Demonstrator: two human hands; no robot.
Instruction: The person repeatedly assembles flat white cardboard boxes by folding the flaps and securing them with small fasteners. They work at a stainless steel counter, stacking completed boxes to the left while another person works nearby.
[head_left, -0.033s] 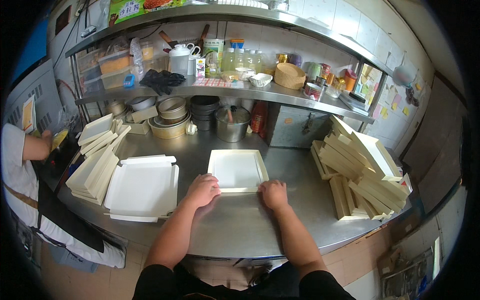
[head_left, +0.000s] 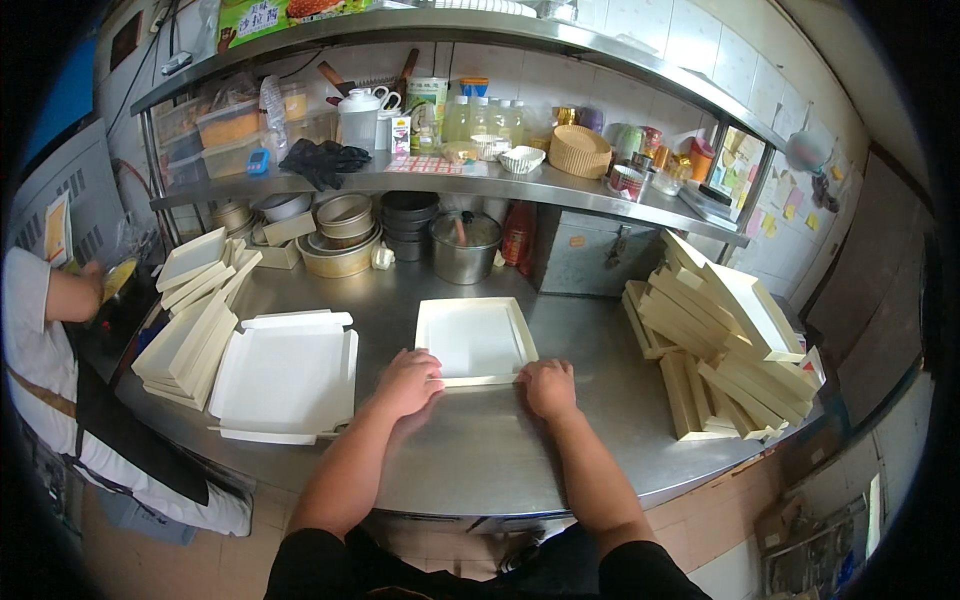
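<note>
A shallow square cardboard box (head_left: 474, 338), cream-walled with a white inside, lies on the steel table in front of me. My left hand (head_left: 410, 381) is closed at its near left corner, with the fingers bent over the wall. At the near right corner my right hand (head_left: 548, 387) grips the edge between thumb and fingers. Part of each hand's fingers is hidden by the box wall. To the left lies a flat white cardboard sheet (head_left: 285, 375), its side flaps partly folded up.
Stacks of folded boxes (head_left: 188, 345) stand at the left, and a piled heap of them (head_left: 720, 345) at the right. Behind are a steel pot (head_left: 466, 262), cake tins (head_left: 343, 255) and a grey metal case (head_left: 585, 252) under a loaded shelf (head_left: 450, 184). Another person's arm (head_left: 75, 297) shows far left.
</note>
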